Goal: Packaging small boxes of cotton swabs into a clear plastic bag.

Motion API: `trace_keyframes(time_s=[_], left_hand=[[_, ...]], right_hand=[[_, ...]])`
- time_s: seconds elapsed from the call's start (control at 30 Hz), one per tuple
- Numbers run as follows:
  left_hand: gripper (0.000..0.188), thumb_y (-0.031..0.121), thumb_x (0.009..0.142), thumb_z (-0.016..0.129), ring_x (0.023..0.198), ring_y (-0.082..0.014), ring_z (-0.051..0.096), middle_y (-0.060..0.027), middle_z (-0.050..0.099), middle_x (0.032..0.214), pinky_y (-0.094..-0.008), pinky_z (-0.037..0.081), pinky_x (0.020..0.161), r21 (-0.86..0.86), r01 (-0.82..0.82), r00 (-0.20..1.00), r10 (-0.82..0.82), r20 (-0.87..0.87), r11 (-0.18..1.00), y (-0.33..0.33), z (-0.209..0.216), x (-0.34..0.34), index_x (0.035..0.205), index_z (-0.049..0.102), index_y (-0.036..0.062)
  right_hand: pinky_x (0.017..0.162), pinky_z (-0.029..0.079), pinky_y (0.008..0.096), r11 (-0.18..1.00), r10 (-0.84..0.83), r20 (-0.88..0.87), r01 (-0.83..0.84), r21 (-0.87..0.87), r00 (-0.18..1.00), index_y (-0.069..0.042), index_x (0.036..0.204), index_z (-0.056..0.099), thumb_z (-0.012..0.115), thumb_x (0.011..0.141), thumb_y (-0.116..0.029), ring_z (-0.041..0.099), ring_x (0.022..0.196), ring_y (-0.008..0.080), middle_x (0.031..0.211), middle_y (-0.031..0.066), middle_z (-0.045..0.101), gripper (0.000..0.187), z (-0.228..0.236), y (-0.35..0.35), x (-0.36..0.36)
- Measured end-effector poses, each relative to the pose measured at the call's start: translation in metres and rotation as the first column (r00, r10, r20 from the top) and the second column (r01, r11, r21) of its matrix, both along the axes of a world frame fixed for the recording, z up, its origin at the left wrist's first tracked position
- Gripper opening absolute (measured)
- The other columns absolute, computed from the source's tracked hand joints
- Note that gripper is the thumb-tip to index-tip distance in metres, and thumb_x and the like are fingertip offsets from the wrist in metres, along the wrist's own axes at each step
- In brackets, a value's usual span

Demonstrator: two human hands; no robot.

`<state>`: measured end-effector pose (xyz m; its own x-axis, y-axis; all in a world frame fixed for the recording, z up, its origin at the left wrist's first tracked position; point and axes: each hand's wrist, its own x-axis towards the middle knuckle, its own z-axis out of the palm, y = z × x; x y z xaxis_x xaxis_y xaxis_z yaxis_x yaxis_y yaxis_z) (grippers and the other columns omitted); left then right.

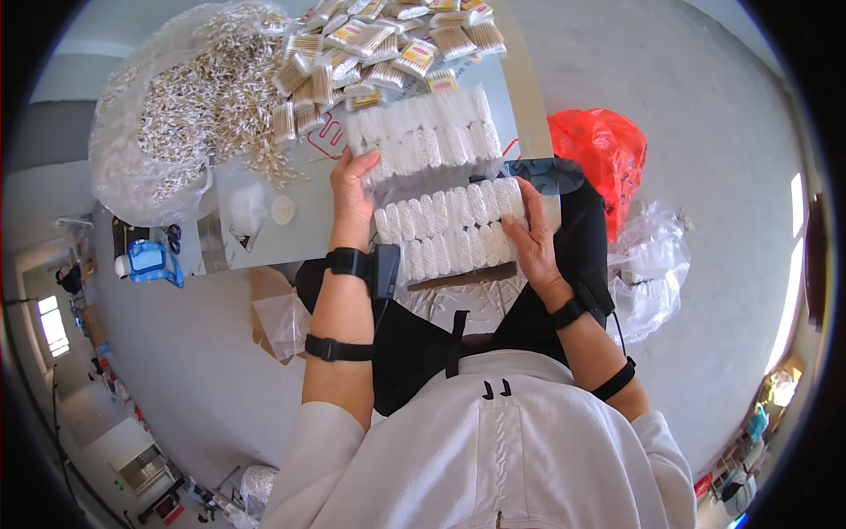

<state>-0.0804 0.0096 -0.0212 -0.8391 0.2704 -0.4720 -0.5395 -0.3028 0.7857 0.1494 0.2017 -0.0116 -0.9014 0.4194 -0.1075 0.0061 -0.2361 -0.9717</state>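
My left hand (356, 185) grips the left end of an upper bundle of cotton swab packs (427, 145), two rows with white tips showing through clear plastic. A lower bundle of cotton swab packs (454, 238), also in two rows, lies just below it, over my lap. Around the right end of this lower bundle my right hand (532, 236) is closed, its thumb on the upper face. Fingers under both bundles are hidden. Beneath the lower bundle a brown edge (463, 277) shows, with loose cotton swabs (467, 300) below it.
A large clear bag of loose swabs (159, 132) and a pile of small swab packs (379, 48) cover the table's far side. A round white lid-like piece (283, 210) lies nearer. Right of my knees are a red plastic bag (599, 150) and a clear bag (652, 264).
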Motion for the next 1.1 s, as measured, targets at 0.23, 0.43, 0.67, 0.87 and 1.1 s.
trace_keyframes(time_s=[0.23, 0.43, 0.67, 0.87, 1.1], left_hand=[[0.073, 0.028, 0.087, 0.066, 0.127, -0.0264, 0.047, -0.0213, 0.045, 0.139, -0.0366, 0.037, 0.104, -0.663, 0.091, 0.862, -0.392, -0.321, 0.743, -0.003, 0.033, 0.000, 0.143, 0.032, -0.0052], [0.075, 0.041, 0.098, 0.049, 0.135, -0.0198, 0.032, -0.0143, 0.029, 0.151, -0.0330, 0.022, 0.112, -0.515, 0.188, 0.876, -0.380, -0.298, 0.837, -0.072, -0.046, 0.089, 0.149, 0.017, -0.0038], [0.079, 0.052, 0.098, 0.037, 0.144, -0.0216, 0.014, -0.0140, 0.014, 0.157, -0.0354, 0.010, 0.116, -0.321, 0.173, 0.878, -0.294, -0.377, 0.931, -0.035, -0.019, 0.072, 0.150, 0.012, -0.0021], [0.083, 0.062, 0.097, 0.026, 0.146, -0.0232, 0.006, -0.0139, 0.007, 0.159, -0.0369, 0.007, 0.117, -0.346, 0.145, 0.833, -0.303, -0.462, 0.927, -0.012, 0.024, 0.033, 0.151, 0.009, 0.0016], [0.076, 0.056, 0.100, 0.027, 0.142, -0.0266, 0.025, -0.0174, 0.028, 0.153, -0.0324, 0.017, 0.115, -0.500, 0.396, 0.711, -0.602, -0.364, 0.770, -0.009, 0.021, 0.020, 0.144, 0.029, -0.0060]], right_hand=[[0.110, 0.025, 0.0317, 0.982, -0.188, -0.005, 0.188, 0.019, 0.982, -0.003, 0.147, 0.028, 0.056, 0.090, -0.005, 0.038, 0.129, 0.0194, 0.144, 0.0097, 0.038, 0.063, -0.019, -0.011, -0.002], [0.113, 0.018, 0.0317, 0.995, -0.102, 0.005, 0.102, -0.021, 0.995, -0.004, 0.151, 0.017, 0.054, 0.094, -0.013, 0.027, 0.139, 0.0205, 0.153, 0.0128, 0.026, 0.068, -0.002, -0.007, -0.012], [0.115, 0.010, 0.0334, 0.972, 0.131, 0.095, -0.147, 0.183, 0.987, -0.003, 0.152, 0.006, 0.048, 0.099, -0.034, 0.009, 0.146, 0.0231, 0.158, 0.0145, 0.011, 0.074, 0.010, 0.011, -0.019], [0.117, 0.005, 0.0333, 0.997, -0.015, -0.130, 0.025, 0.074, 0.991, -0.006, 0.152, 0.002, 0.034, 0.103, -0.041, 0.006, 0.146, 0.0219, 0.159, 0.0124, 0.007, 0.069, -0.001, 0.042, -0.065], [0.115, 0.015, 0.0388, 0.708, 0.185, 0.086, -0.194, 0.679, 0.979, -0.009, 0.151, 0.019, 0.047, 0.099, -0.033, 0.011, 0.146, 0.0319, 0.155, 0.0208, 0.017, 0.064, 0.001, 0.070, -0.111]])
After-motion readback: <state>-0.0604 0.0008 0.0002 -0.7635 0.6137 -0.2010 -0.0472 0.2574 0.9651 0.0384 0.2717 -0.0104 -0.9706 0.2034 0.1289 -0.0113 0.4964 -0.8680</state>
